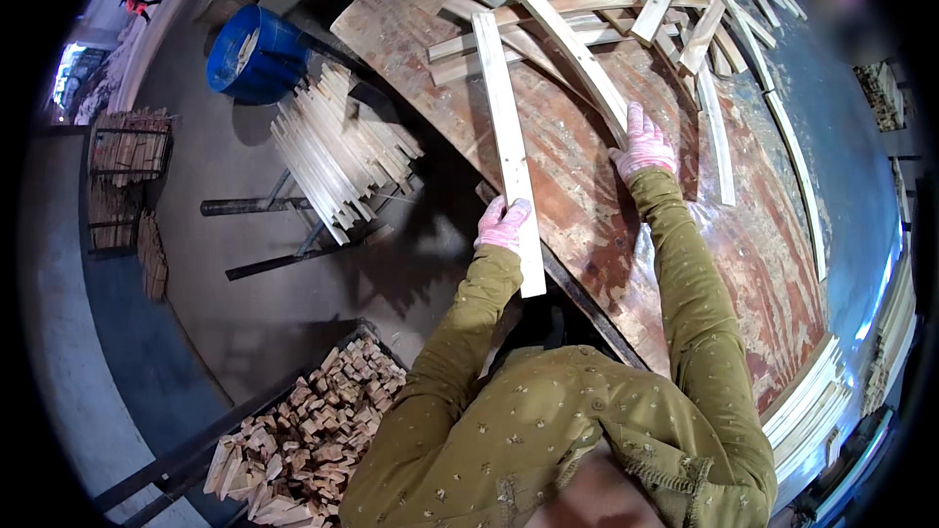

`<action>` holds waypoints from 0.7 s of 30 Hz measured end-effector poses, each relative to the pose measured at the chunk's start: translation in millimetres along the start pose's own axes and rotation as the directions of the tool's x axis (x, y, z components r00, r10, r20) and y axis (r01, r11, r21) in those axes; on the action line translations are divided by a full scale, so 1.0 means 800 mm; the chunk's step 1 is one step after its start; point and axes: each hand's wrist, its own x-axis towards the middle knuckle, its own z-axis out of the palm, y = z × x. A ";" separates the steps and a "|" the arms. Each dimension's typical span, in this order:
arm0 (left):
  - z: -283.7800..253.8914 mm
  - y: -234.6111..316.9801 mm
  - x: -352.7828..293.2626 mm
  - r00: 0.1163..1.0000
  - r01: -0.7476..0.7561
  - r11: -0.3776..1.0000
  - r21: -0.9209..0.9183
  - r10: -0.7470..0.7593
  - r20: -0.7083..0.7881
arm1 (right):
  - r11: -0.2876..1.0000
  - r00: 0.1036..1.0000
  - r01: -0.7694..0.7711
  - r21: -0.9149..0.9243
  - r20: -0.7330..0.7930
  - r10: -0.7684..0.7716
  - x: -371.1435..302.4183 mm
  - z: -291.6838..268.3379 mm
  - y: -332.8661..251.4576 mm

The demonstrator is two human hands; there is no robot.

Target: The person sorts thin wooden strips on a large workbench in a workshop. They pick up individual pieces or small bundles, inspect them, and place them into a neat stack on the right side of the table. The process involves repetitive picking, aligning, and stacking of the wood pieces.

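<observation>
My left hand (503, 225), in a pink and white glove, is closed on the lower part of a long pale wooden slat (505, 127). That slat slants over the table's left edge, its near end sticking out past the edge. In a matching glove, my right hand (646, 143) grips the near end of a second wooden slat (562, 34), which reaches away to the upper left over other strips. Beyond both hands lies a loose, crossing heap of wooden slats (675, 0) on the worn reddish-brown table (587, 244).
A stack of slats (337, 147) rests on a metal stand left of the table, near a blue barrel (256, 54). Many short wood offcuts (313, 420) fill a bin at lower left. More strips (810, 406) lie at the lower right. Bundled wood (129, 147) stands far left.
</observation>
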 end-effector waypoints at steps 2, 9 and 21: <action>0.022 0.025 -0.024 0.992 0.003 0.946 -0.324 0.038 0.119 | 0.997 0.991 -0.065 0.043 0.118 0.059 -0.008 0.001 -0.013; 0.003 0.038 -0.012 0.974 0.203 0.884 -0.421 -0.140 0.176 | 0.929 0.894 -0.295 0.223 0.407 0.187 -0.109 -0.051 -0.014; 0.040 0.003 -0.062 0.949 0.142 0.884 -0.444 0.005 0.314 | 0.924 0.985 -0.165 0.346 0.007 0.174 -0.417 0.027 0.212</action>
